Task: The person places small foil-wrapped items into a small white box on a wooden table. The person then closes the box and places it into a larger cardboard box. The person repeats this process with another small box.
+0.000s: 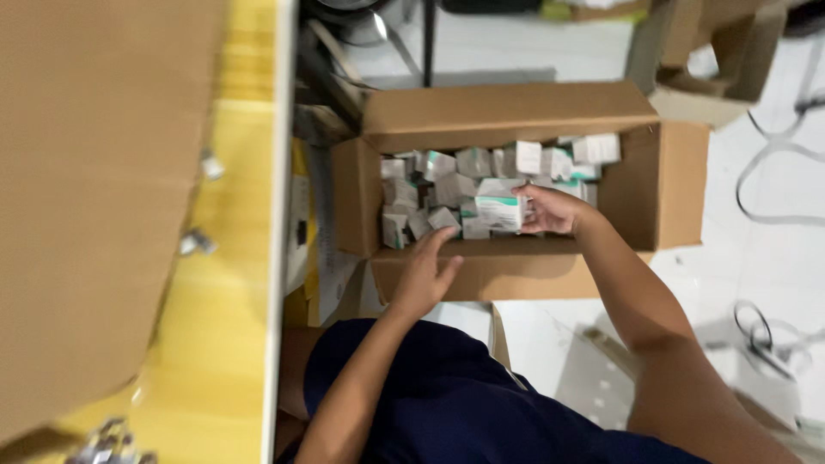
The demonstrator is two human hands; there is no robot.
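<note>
A small white-and-green carton (499,209) is gripped by the right hand (550,210), fingers closed around its end, inside the open cardboard box (507,116). Just left of it, the left hand (424,277) is spread open, apparently empty, fingertips reaching over the near wall toward the loose small cartons (455,185) heaped beyond both hands.

One open brown cardboard carton (507,120) holds roughly twenty small white-and-teal cardboard packets (455,185) (blur and overlap prevent an exact count). Two bare hands are in view: left hand (423,277), right hand (550,209). Two small metal clips (196,242) lie on one yellow table (223,283).
</note>
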